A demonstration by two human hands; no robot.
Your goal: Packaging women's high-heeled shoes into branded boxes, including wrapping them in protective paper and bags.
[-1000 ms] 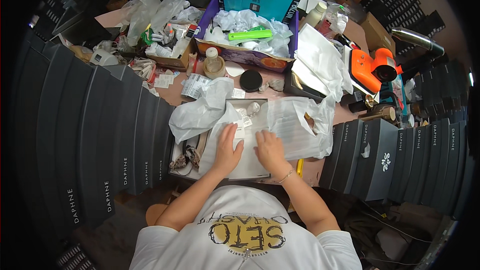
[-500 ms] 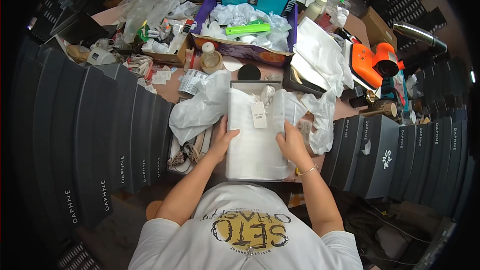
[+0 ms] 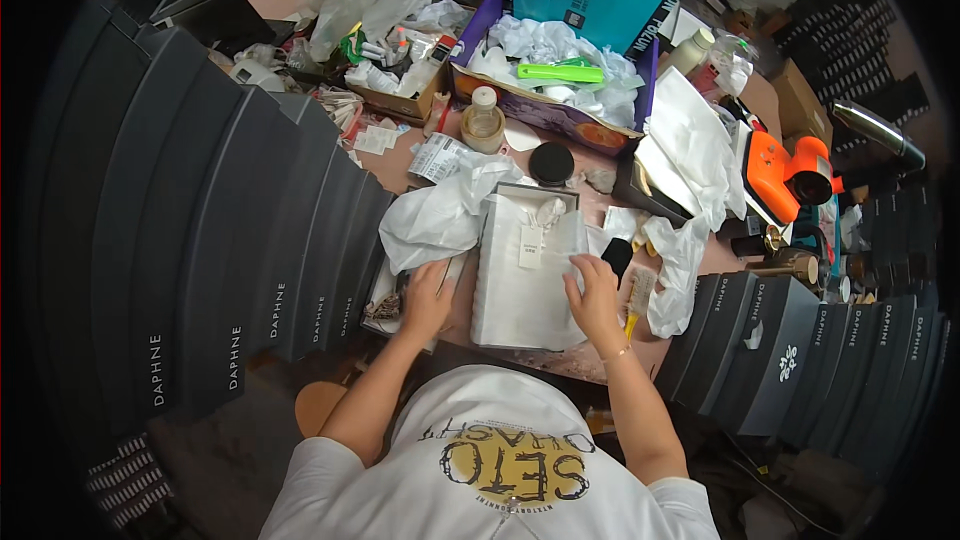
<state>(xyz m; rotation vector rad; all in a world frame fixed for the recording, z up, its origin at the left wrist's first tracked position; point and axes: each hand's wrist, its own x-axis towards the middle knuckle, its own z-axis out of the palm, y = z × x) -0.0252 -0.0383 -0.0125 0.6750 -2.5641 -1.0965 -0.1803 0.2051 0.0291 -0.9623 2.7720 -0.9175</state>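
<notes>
Matt white paper wrap (soft, creased), crinkled glossy plastic bag, glossy orange plastic tool

both my forearms reach forward from the lower edge. left hand lies flat, fingers spread. right hand palm down, fingers curled.

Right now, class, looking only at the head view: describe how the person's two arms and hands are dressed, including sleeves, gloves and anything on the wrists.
Both hands are bare, with no gloves. The left hand and its forearm are uncovered up to a short white T-shirt sleeve. The right hand is likewise bare, with a thin bracelet on the wrist and a matching short white sleeve at the upper arm. No watch or rings can be made out.
</notes>
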